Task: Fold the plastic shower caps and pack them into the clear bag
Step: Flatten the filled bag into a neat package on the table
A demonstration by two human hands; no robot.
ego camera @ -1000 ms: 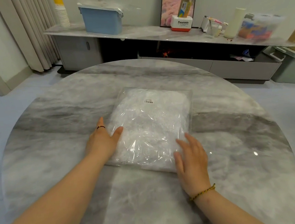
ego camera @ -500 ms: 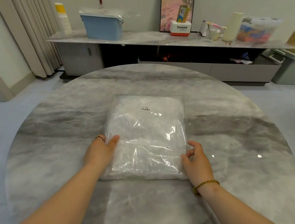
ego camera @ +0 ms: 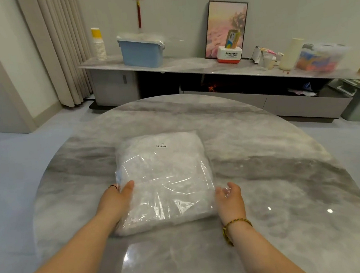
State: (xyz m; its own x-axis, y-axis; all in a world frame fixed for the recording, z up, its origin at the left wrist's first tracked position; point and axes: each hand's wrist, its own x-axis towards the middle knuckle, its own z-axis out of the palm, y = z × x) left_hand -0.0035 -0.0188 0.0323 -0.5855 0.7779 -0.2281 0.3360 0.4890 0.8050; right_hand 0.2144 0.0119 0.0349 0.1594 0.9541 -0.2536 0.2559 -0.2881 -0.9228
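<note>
Head view is showing the clear bag (ego camera: 164,179) sitting on the round marble table (ego camera: 275,171), near the middle and close to the person. The bag is puffy and full of white shower caps (ego camera: 161,159), and a small barcode sticker (ego camera: 161,146) is sitting near its far edge.

Half a second ago the bag was lying flatter. Now its near end is looking lifted and thicker, and both hands are sitting lower on its near corners. The room is also showing more of the wall, so the head is tipping up a little.

The left hand (ego camera: 117,201) is holding the bag's near left corner, with the thumb pressing on top and the fingers going under the side. A dark ring (ego camera: 112,187) is showing on one finger. The right hand (ego camera: 230,199) is cupping the near right corner, fingers curled against the plastic. It is hard to tell if those fingers are pinching the bag or only touching it, because the shiny plastic is hiding them. A braided bracelet (ego camera: 235,227) is circling the right wrist.

Far behind, a blue box (ego camera: 141,52) is standing on a long shelf (ego camera: 190,64).
</note>
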